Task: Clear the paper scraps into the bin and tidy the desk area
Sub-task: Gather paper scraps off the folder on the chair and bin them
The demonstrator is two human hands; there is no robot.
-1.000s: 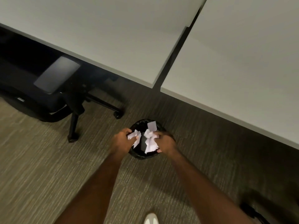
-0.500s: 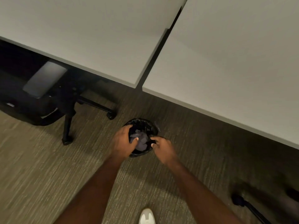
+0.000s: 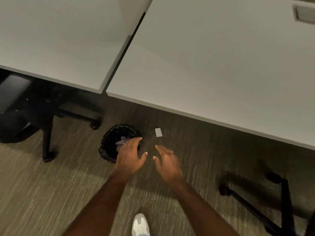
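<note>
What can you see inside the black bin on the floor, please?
Inside the bin, a few pale paper scraps lie against the black liner. The left hand hangs over its near right part, so anything beneath it is hidden.

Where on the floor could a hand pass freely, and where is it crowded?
Bare carpet lies below the bin, between the chair leg and the left hand. It is crowded around the bin rim, where that hand, the right hand and a fallen paper scrap sit close.
</note>
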